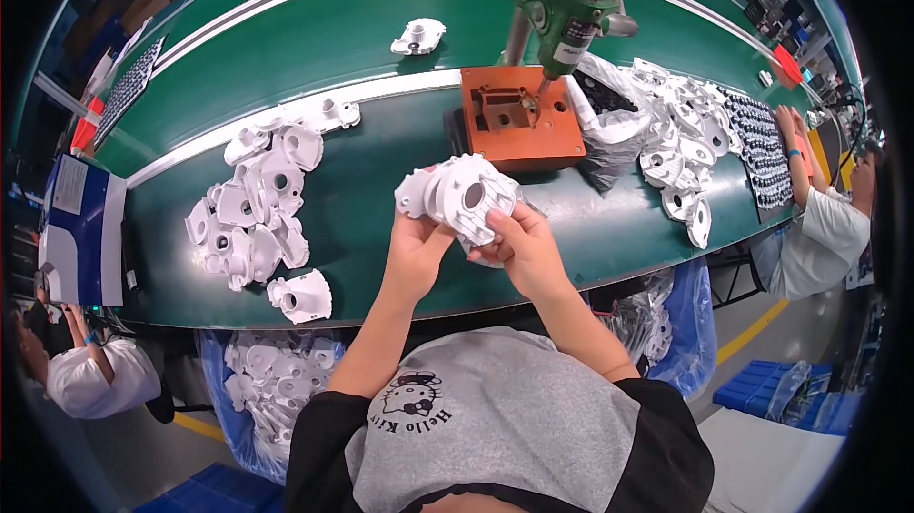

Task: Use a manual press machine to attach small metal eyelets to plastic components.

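Handling white plastic (pixel 450 197), mid-air! | left grip (pixel 419 243), right grip (pixel 528 246) pinching it | orange fixture (pixel 533 144), one o'clock | next likely needs steady turning

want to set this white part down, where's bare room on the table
The green table is bare between the left pile of white parts and the orange fixture, and between the right hand and the right pile. Crowded: both piles, and the bag beside the fixture.

Grey floor (pixel 795 337) — marked with yellow lines (pixel 752 331) — surrounds a green workbench (pixel 381 156).
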`<state>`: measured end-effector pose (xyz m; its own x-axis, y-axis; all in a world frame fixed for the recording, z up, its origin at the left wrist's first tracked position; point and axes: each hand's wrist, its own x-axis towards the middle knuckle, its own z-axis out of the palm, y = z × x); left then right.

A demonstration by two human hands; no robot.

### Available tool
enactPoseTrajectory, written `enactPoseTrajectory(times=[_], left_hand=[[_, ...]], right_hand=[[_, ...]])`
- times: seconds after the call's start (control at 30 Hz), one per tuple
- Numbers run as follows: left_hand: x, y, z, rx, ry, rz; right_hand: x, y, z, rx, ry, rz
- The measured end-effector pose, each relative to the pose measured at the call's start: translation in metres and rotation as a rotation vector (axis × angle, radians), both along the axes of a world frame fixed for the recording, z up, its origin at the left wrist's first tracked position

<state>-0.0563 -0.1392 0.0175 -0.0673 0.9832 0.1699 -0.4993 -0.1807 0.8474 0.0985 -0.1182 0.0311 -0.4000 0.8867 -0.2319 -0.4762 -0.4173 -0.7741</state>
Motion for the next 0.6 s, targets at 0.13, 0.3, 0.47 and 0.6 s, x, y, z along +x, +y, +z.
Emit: enactPoseTrajectory(times=[0.13, 0.3, 0.47, 0.6], left_hand=[[-0.007, -0.002, -0.003, 0.03, -0.062, -0.17], [-0.001, -0.008, 0.007, 0.067, 0.038, -0.205], [0.0, -0.005, 0.011, 0.105, 0.235, 0.046], [-0.009, 0.012, 0.023, 0.165, 0.279, 0.222]], right_hand=[[0.005, 0.003, -0.005, 0.035, -0.05, 0.013], [0.009, 0.007, -0.009, 0.097, -0.105, 0.022], [0.01, 0.006, 0.003, 0.166, -0.501, 0.166], [0.011, -0.01, 0.048, 0.295, -0.126, 0.42]])
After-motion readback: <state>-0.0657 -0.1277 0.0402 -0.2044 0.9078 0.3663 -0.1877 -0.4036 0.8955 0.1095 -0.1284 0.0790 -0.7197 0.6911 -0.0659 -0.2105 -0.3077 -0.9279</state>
